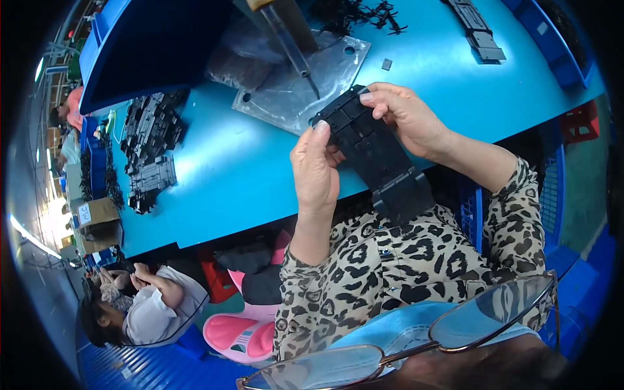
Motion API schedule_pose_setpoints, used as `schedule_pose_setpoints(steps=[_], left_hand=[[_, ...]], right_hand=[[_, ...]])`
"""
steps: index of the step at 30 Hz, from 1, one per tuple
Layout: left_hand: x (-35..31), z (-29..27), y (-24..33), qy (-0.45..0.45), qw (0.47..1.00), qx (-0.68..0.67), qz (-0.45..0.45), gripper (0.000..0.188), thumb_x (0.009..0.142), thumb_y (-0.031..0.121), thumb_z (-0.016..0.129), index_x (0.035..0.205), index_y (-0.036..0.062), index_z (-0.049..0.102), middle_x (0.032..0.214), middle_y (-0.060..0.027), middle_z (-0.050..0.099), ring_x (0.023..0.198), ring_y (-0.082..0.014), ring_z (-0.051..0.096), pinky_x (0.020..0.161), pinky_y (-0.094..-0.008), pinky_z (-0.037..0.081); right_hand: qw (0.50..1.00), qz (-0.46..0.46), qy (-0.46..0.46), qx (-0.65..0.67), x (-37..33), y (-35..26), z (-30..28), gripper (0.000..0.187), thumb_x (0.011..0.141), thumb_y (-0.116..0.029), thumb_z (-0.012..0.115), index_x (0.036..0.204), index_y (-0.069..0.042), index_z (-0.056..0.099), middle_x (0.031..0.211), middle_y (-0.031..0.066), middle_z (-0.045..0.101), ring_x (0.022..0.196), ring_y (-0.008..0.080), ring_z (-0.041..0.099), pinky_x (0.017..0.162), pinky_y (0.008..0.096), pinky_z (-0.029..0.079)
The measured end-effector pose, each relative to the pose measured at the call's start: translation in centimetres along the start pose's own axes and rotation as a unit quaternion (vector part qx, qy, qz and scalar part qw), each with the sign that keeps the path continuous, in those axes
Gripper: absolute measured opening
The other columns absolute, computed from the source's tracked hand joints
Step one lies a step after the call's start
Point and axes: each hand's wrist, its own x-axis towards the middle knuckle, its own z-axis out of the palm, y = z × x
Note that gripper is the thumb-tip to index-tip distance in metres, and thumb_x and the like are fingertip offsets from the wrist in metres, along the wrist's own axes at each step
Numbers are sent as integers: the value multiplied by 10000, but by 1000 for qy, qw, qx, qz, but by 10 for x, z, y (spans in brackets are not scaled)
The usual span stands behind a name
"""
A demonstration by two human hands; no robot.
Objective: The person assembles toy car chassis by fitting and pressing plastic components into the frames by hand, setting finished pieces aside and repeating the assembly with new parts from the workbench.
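Both hands hold one long black plastic part [372,144], tilted above the near edge of the blue table. My left hand [314,170] grips its left side near the top, thumb pressed on the face. At the top right corner, my right hand [411,122] pinches the part between thumb and fingers. The lower end, with a hinge-like band, reaches down toward my patterned shirt. Just beyond the upper edge is the pointed tip of a slim metal tool [290,49], resembling a soldering iron, above a metal base plate [273,104]. Whether tip and part touch, I cannot tell.
A pile of similar black parts [151,130] lies at left on the table [240,188]. Another long part [478,32] and small black pieces [364,14] lie farther back. Blue bins [140,58] stand at left and right. A co-worker [153,309] sits at lower left, near a pink seat [244,331].
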Motion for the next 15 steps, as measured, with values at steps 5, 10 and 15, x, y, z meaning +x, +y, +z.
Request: schedule_pose_setpoints(steps=[5, 10, 15], left_hand=[[-2, -7, 16, -8, 997, -78, 8, 186, 851, 177, 526, 879, 4, 586, 832, -46, 608, 712, -109, 553, 641, -230, 433], [-9, -5, 27, -27, 991, -132, 21, 146, 840, 122, 530, 889, -2, 590, 883, -72, 620, 810, -140, 579, 757, -269, 442], [-10, -3, 36, -78, 986, -150, 11, 134, 828, 122, 546, 883, 7, 590, 885, -62, 620, 821, -132, 576, 778, -267, 437]], right_hand=[[997, 46, -56, 5, -1, -12, 9, 155, 824, -223, 551, 745, -90, 548, 644, -48, 503, 539, 32, 436, 472, 177, 340], [995, 60, -76, 20, 0, -15, 15, 178, 837, -229, 536, 762, -69, 541, 624, -23, 506, 466, 65, 482, 395, 190, 372], [995, 36, -91, 37, 5, -11, 15, 183, 845, -213, 525, 745, -61, 541, 613, -30, 498, 456, 60, 481, 371, 178, 369]])
